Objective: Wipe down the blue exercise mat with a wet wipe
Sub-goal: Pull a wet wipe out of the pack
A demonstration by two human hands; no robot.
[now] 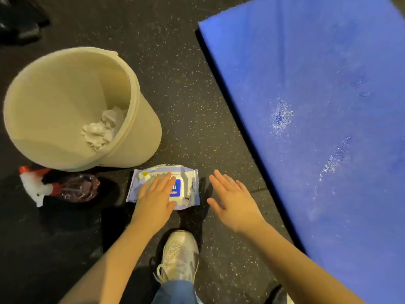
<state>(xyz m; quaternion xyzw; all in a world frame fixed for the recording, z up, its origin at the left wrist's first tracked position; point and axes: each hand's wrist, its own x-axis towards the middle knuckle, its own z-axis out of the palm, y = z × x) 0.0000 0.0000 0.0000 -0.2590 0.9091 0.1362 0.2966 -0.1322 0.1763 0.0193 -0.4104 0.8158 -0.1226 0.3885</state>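
As the wipe pack (189,183) lies crosswise, left hand (155,198) seemingly rests flat on it; right hand (234,200) straight-fingered.

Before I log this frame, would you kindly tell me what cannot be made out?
Head view only.
Pack label: mostly covered by the left hand; remaining print too small.
Mat: far and right ends cut off by the frame edges.
Bin: tissue hides whatever lies beneath.
Bottle: label dark, blurred.
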